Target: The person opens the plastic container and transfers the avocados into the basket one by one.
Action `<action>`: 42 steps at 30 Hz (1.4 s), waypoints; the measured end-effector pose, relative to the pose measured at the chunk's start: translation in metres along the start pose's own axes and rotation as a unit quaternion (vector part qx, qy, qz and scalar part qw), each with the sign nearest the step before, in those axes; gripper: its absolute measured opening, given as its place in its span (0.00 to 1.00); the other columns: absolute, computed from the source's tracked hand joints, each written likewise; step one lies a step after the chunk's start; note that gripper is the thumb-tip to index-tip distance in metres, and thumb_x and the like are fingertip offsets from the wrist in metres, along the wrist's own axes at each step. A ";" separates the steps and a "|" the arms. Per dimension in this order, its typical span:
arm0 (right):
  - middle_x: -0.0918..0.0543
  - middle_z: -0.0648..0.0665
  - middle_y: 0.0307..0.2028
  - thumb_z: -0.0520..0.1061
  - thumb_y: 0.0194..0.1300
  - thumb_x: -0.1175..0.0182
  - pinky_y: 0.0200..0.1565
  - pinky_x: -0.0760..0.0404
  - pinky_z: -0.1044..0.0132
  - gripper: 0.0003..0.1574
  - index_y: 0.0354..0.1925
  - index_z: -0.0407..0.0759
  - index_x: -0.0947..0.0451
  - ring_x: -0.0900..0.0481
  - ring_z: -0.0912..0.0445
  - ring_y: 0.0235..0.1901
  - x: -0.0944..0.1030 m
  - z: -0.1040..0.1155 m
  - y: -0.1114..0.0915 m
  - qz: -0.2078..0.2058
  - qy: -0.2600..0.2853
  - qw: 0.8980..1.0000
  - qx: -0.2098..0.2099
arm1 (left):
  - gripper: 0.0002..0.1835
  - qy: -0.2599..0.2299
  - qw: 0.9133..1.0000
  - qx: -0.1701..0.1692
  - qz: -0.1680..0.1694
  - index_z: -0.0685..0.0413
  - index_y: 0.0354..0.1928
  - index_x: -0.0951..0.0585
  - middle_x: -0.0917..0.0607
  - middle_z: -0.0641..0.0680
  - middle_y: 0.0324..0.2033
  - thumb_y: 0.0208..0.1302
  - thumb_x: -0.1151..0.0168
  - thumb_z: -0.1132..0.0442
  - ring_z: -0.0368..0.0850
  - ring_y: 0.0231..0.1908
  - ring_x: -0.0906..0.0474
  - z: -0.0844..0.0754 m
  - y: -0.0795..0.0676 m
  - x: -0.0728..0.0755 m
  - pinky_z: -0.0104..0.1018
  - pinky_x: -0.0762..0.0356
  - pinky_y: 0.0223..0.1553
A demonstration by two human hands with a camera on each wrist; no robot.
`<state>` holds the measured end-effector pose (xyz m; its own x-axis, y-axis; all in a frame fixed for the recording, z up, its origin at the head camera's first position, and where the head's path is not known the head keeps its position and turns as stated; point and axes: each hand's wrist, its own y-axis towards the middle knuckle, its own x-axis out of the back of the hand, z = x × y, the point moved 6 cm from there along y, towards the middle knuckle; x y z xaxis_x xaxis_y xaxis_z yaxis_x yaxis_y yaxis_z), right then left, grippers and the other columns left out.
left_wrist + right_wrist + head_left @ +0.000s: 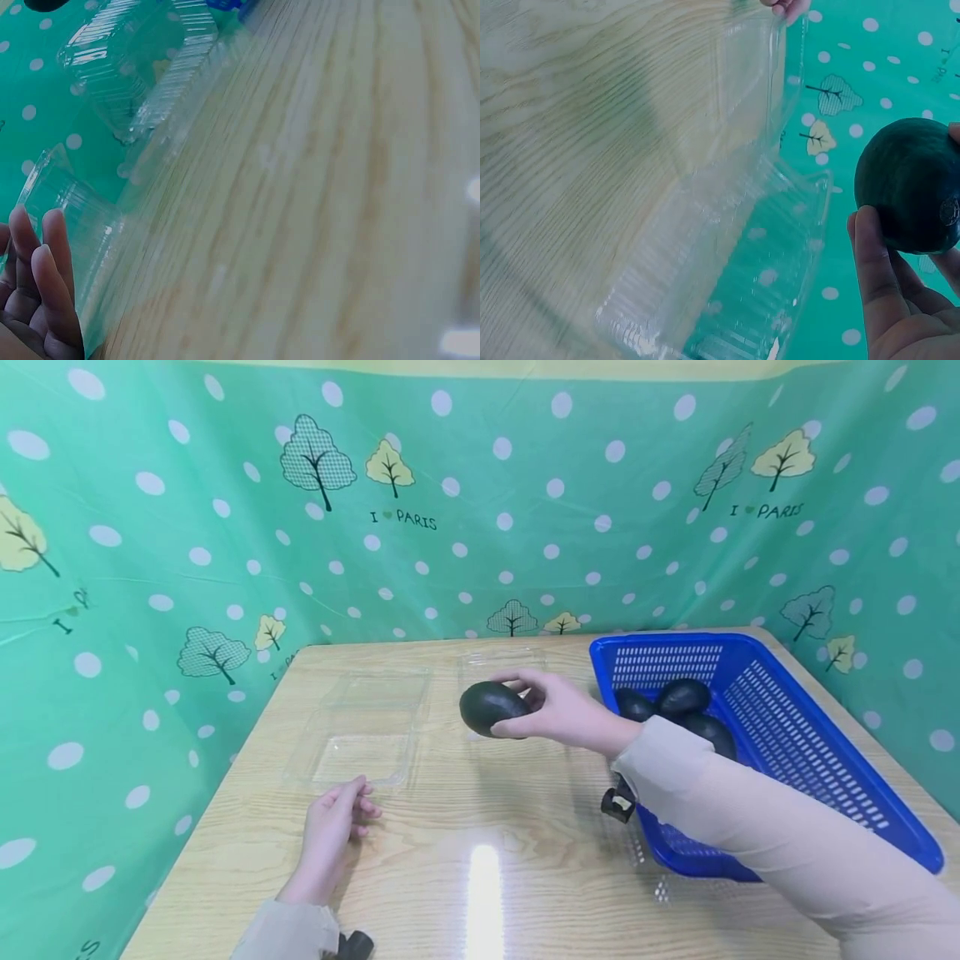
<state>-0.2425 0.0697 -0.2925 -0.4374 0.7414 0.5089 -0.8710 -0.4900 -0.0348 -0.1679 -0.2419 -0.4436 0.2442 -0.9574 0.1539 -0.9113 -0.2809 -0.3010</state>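
In the head view my right hand grips a dark avocado between thumb and fingers, raised above the table. The right wrist view shows the same avocado with its round stem scar facing the palm. Behind and below it is a clear plastic clamshell box, partly hidden by hand and fruit. A second clear clamshell box lies opened out on the left. By its front edge is my left hand, fingers loosely bent and holding nothing; whether it touches the box I cannot tell.
A blue plastic basket with slotted walls stands at the right, with several dark avocados at its far left end. My right forearm crosses over it. A green dotted curtain hangs behind the wooden table.
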 end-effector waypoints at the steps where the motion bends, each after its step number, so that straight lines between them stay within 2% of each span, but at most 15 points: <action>1: 0.23 0.43 0.56 0.52 0.53 0.26 0.48 0.18 0.57 0.43 0.66 0.55 0.29 0.18 0.52 0.46 0.003 -0.001 -0.001 -0.002 -0.002 1.000 0.000 | 0.19 0.000 1.000 -0.001 0.000 0.56 0.46 0.21 0.19 0.40 0.21 0.75 0.49 0.47 0.35 0.31 0.18 0.000 0.000 0.000 0.26 0.22 0.29; 12: 0.21 0.43 0.54 0.53 0.53 0.26 0.44 0.16 0.57 0.42 0.65 0.54 0.28 0.17 0.52 0.43 0.033 -0.005 -0.013 -0.036 -0.024 0.999 0.020 | 0.20 0.003 1.000 0.001 -0.003 0.57 0.47 0.21 0.18 0.40 0.22 0.74 0.49 0.47 0.35 0.31 0.18 -0.001 -0.002 0.000 0.26 0.22 0.29; 20: 0.22 0.41 0.55 0.52 0.55 0.26 0.44 0.17 0.59 0.42 0.66 0.52 0.29 0.17 0.51 0.44 0.052 -0.018 -0.022 -0.059 -0.032 0.998 0.005 | 0.19 -0.003 1.000 0.003 -0.011 0.56 0.44 0.20 0.18 0.40 0.22 0.74 0.48 0.47 0.36 0.31 0.18 0.000 -0.003 0.001 0.26 0.22 0.28; 28: 0.23 0.41 0.58 0.55 0.56 0.27 0.51 0.18 0.54 0.42 0.66 0.51 0.31 0.18 0.49 0.52 0.073 -0.022 -0.036 -0.082 -0.051 0.995 -0.013 | 0.18 -0.008 1.000 0.009 -0.007 0.55 0.44 0.20 0.19 0.40 0.21 0.74 0.48 0.47 0.35 0.30 0.18 0.002 -0.001 0.000 0.26 0.22 0.27; 36: 0.26 0.38 0.61 0.56 0.59 0.29 0.48 0.18 0.56 0.42 0.67 0.50 0.32 0.20 0.44 0.56 0.096 -0.029 -0.050 -0.108 -0.063 0.992 -0.030 | 0.17 -0.012 1.000 0.006 -0.007 0.54 0.43 0.20 0.19 0.40 0.21 0.74 0.48 0.47 0.35 0.30 0.18 0.000 -0.001 0.000 0.26 0.22 0.27; 42: 0.27 0.38 0.61 0.57 0.60 0.31 0.51 0.21 0.54 0.44 0.70 0.51 0.35 0.22 0.42 0.58 0.112 -0.038 -0.059 -0.121 -0.064 0.990 -0.038 | 0.18 -0.012 1.000 0.006 -0.007 0.54 0.42 0.19 0.19 0.40 0.21 0.74 0.48 0.47 0.35 0.30 0.19 -0.001 -0.001 0.000 0.26 0.22 0.27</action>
<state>-0.2483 0.1993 -0.2660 -0.1859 0.7665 0.6147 -0.9633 -0.2654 0.0396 -0.1671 -0.2410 -0.4423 0.2650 -0.9545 0.1364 -0.9036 -0.2952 -0.3104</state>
